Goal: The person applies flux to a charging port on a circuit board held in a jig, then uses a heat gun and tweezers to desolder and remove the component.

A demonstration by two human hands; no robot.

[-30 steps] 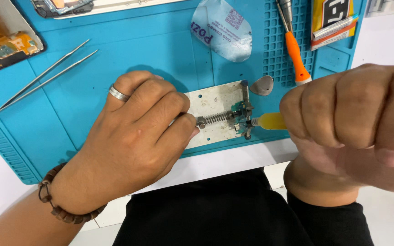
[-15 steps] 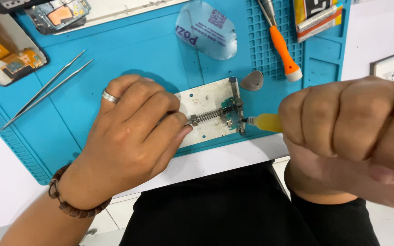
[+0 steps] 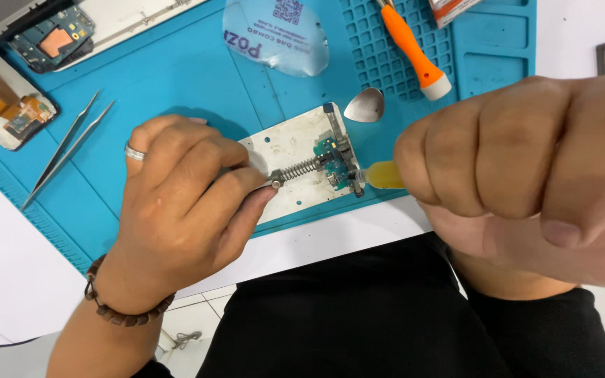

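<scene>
In the head view, the left hand [image 3: 176,210], wearing a silver ring and a brown bead bracelet, is resting at 9 o'clock of the white metal clamping plate with a spring [image 3: 295,168], its fingers curled and closing on the plate's left end beside the spring. The plate is lying near the front edge of the blue silicone work mat [image 3: 169,77], and a small green circuit board [image 3: 334,164] is sitting clamped at its 3 o'clock end. The right hand [image 3: 526,175] is clenching into a fist around a translucent yellow tool [image 3: 379,175], whose tip is touching the board. At 12 o'clock of the plate, a silver teardrop-shaped pick [image 3: 365,105] and an orange-handled screwdriver [image 3: 411,45] are lying on the mat. At 10 o'clock, 1 pair of steel tweezers [image 3: 64,150] is lying well apart.
</scene>
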